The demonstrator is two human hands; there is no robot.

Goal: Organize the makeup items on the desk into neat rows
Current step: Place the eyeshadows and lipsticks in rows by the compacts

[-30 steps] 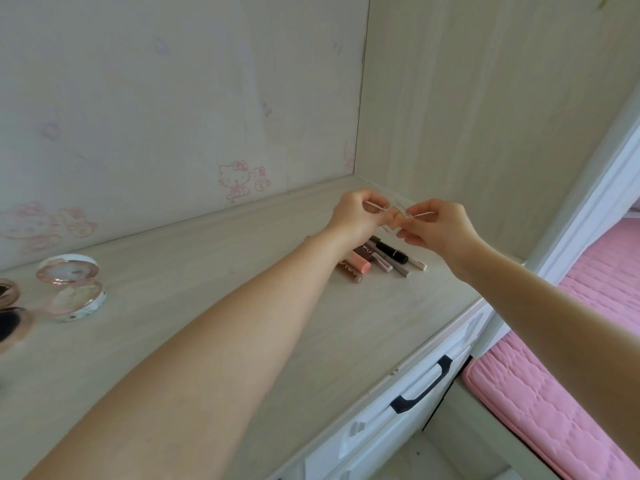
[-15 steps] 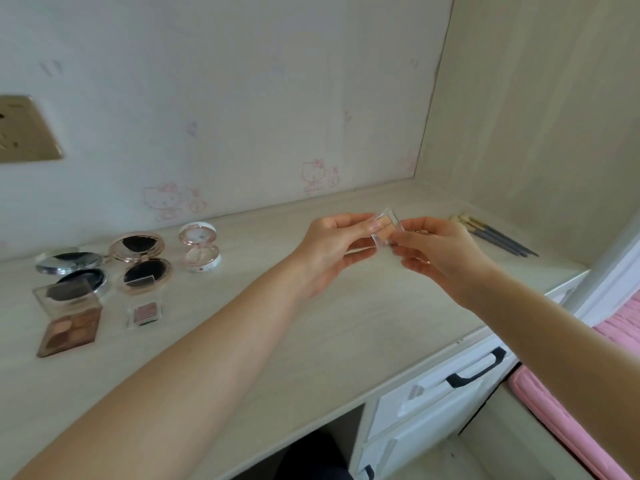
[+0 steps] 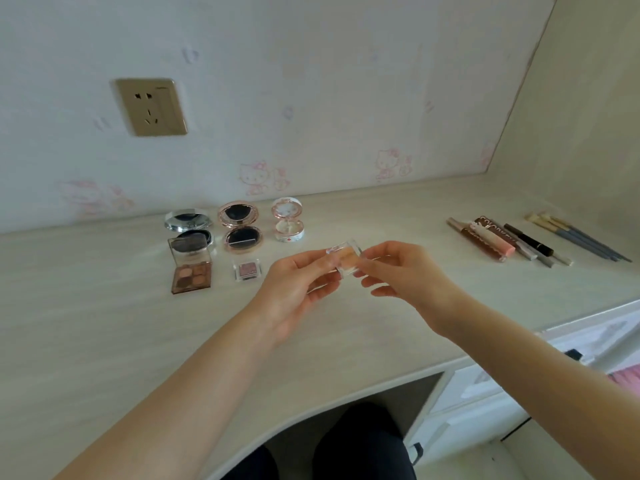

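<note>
Both hands (image 3: 298,289) (image 3: 408,275) now nearer mid-desk (image 3: 346,348), fingers pinching clear eyeshadow case (image 3: 344,259) above bare surface.

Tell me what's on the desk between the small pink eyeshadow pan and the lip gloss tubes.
In the head view, only bare desk; above it, both hands hold a clear case between pan and tubes.

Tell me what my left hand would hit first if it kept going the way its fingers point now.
The small clear case it already pinches, then the right hand on the case's other side. Beyond them probably the lip-gloss tubes, though depth is unclear.
</note>
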